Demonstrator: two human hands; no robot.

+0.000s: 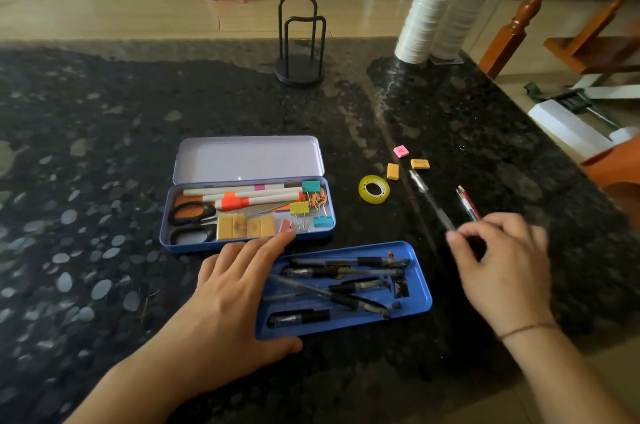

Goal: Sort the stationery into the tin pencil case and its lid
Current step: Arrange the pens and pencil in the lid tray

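Left hand (pixel 239 288) lies flat at centre-bottom against the blue tin lid (pixel 420 288) holding black pens; above it the blue tin case (pixel 166 233) looks nearly filled. At right, the right hand (pixel 502 261) pinches a clear pen (pixel 431 200); tape and erasers remain loose.

Single head view, wide-angle, looking forward and down, close over countertop (pixel 104 181).

My dark speckled stone counter (pixel 104 181) carries the open tin pencil case (pixel 247 212). Its blue lid (pixel 420 292) lies nearer me; right of the case sit tape (pixel 374 189), erasers (pixel 392 171) and pens (pixel 431 200); a black wire stand (pixel 300 43) stands behind it.
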